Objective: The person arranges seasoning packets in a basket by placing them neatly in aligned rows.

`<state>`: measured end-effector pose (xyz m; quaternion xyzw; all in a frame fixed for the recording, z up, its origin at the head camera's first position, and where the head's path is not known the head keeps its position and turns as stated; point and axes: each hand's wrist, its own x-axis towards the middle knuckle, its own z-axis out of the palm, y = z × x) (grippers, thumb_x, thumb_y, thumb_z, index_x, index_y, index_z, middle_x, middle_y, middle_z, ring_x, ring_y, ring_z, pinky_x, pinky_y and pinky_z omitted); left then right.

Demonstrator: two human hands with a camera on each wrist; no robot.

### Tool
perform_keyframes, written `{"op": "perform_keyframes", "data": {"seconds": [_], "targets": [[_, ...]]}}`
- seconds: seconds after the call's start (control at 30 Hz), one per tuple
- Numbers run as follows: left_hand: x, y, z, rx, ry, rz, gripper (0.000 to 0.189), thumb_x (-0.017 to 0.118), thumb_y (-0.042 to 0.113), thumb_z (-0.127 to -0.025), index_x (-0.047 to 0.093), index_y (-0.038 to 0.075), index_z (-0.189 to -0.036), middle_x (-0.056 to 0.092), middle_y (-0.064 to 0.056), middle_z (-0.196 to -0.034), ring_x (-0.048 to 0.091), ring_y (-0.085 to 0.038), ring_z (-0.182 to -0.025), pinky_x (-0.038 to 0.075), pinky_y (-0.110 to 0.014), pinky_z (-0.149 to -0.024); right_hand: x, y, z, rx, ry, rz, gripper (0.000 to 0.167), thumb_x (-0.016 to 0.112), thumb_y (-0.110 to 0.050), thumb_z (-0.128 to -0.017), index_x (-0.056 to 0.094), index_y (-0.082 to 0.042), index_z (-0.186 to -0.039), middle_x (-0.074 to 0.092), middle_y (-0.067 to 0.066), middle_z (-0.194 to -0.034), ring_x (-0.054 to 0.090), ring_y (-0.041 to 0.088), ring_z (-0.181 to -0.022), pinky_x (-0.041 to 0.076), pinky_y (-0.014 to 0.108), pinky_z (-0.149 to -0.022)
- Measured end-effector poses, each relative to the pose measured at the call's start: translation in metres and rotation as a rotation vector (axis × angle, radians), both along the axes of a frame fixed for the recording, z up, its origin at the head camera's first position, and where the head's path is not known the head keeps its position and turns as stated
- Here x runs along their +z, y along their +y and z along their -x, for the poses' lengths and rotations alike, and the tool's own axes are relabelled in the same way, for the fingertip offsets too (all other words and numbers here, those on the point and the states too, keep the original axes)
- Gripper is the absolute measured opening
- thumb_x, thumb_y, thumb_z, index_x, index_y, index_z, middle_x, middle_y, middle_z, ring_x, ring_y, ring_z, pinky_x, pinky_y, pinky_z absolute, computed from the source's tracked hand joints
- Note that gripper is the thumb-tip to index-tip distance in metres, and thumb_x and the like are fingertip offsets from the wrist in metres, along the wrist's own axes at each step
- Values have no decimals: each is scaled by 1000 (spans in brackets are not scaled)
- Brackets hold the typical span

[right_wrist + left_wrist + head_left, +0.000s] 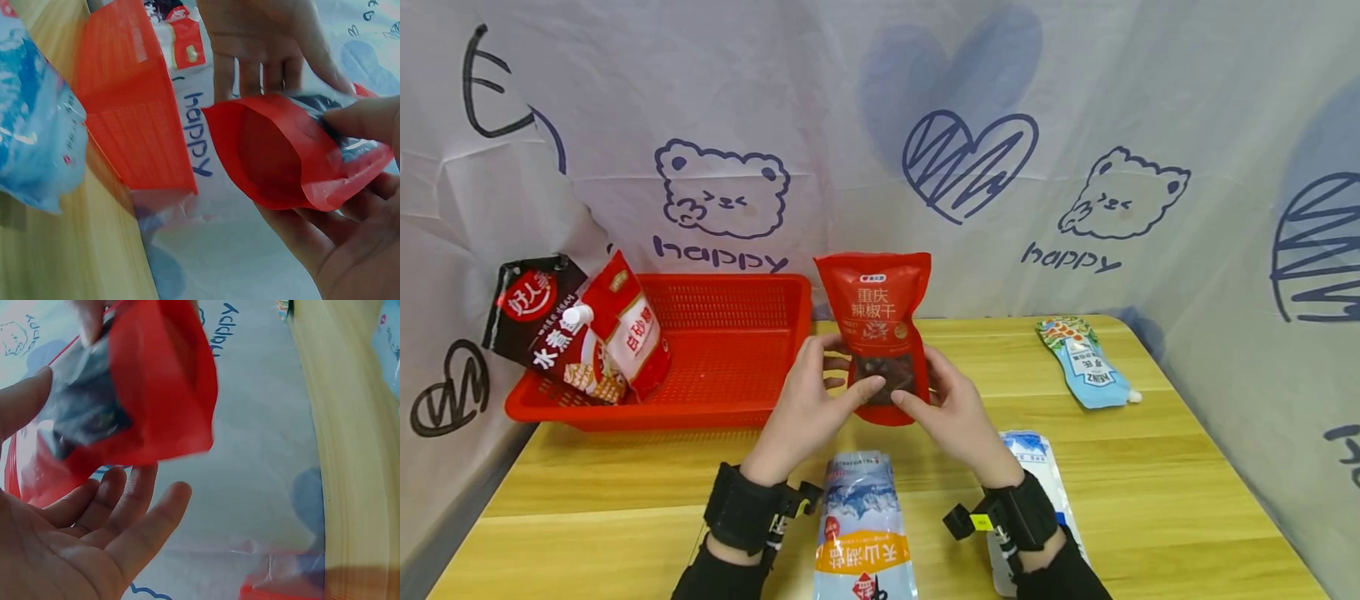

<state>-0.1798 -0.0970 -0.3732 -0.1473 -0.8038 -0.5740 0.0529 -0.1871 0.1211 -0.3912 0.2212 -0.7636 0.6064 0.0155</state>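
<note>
Wood-grain table (632,467) | white sheet (838,108) behind, bear drawings (722,190) | both hands (811,408) (951,408) grasping red pouch (883,329)

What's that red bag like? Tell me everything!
The red bag looks like plastic, with pale writing printed on it. A clear window low on its front shows something dark inside. The top looks closed; the base is folded inward. It's roughly upright, held above the table by the left hand and right hand, both thumbs pressing its front.

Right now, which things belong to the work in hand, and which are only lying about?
In the work: chilli pouch, left hand, right hand; perhaps red basket.

Apparently lying about: Heinz pouch, salt pouch, white pouch, black pouch, sugar pouch.
</note>
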Motion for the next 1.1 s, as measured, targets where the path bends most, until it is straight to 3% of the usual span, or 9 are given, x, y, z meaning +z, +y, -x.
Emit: {"op": "perform_keyframes", "data": {"seconds": [0.23, 0.37, 0.47, 0.57, 0.7, 0.97, 1.1], "targets": [[6, -12, 3, -2, 53, -99, 66, 77, 24, -96, 39, 10, -148, 56, -9, -140, 61, -29, -120, 55, -53, -99, 6, 12, 2, 112, -26, -105, 58, 71, -7, -98, 50, -8, -152, 63, 14, -139, 66, 32, -119, 58, 45, -97], [10, -20, 2, 11, 83, -148, 61, 76, 18, -96, 43, 8, -146, 60, -10, -139, 64, -28, -120, 59, -44, -94, 7, 16, 4, 194, -52, -135, 57, 69, -5, -98, 49, -4, -152, 64, 16, -138, 66, 31, -116, 58, 41, -97], [14, -27, 0, 23, 67, -166, 54, 75, 17, -97, 50, 5, -142, 64, -12, -135, 66, -29, -116, 60, -35, -90, 6, 20, 5, 259, -82, -139, 56, 66, -4, -100, 47, -2, -153, 62, 18, -138, 65, 32, -116, 57, 39, -97], [18, -35, -2, 26, 53, -127, 45, 76, 16, -96, 59, 5, -136, 68, -14, -128, 69, -30, -105, 61, -32, -83, 6, 24, 6, 312, -109, -150, 56, 63, -4, -102, 43, -2, -155, 60, 19, -141, 63, 33, -120, 56, 40, -100], [22, -45, -4, -4, 17, -25, 39, 79, 20, -94, 66, 9, -129, 71, -12, -121, 69, -30, -97, 61, -37, -78, 6, 29, 7, 349, -129, -186, 57, 61, -3, -102, 43, -4, -156, 59, 17, -143, 62, 33, -123, 54, 43, -102], [24, -53, -7, -91, -37, 139, 37, 81, 25, -93, 70, 12, -125, 73, -10, -115, 68, -26, -93, 61, -35, -75, 5, 33, 9, 381, -171, -318, 56, 62, -4, -100, 48, -10, -154, 61, 11, -142, 60, 30, -124, 52, 50, -105], [23, -52, -6, -108, -38, 176, 36, 80, 26, -94, 70, 12, -125, 73, -9, -112, 68, -25, -91, 61, -34, -73, 4, 34, 10, 393, -183, -357, 57, 63, -6, -100, 47, -12, -155, 60, 10, -144, 58, 30, -128, 49, 53, -108]]}}
